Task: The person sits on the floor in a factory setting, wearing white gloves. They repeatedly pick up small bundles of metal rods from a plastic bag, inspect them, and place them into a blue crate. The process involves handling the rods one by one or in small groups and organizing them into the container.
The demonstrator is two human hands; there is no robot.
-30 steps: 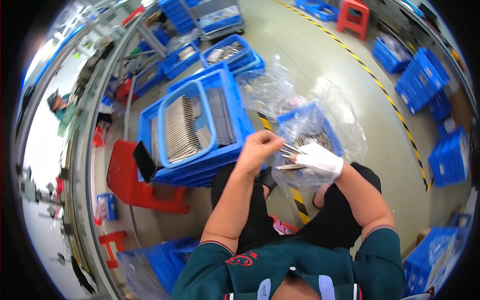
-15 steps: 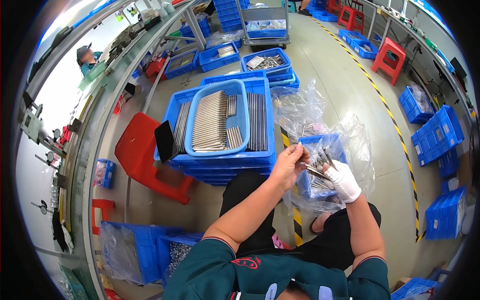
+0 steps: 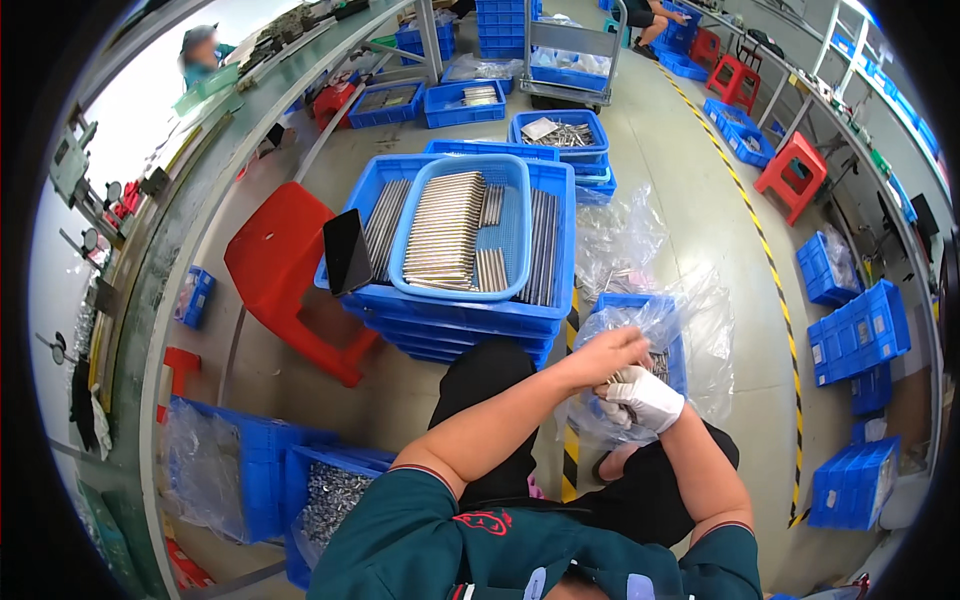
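While the bare left hand curls its fingers onto thin metal rods at three o'clock, the white-gloved right hand clasps them over the plastic-lined blue crate.

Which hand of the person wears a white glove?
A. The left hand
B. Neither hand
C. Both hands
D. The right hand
D: the right hand is covered by a white glove while it holds thin metal rods over the plastic-lined blue crate, and the left hand beside it is bare.
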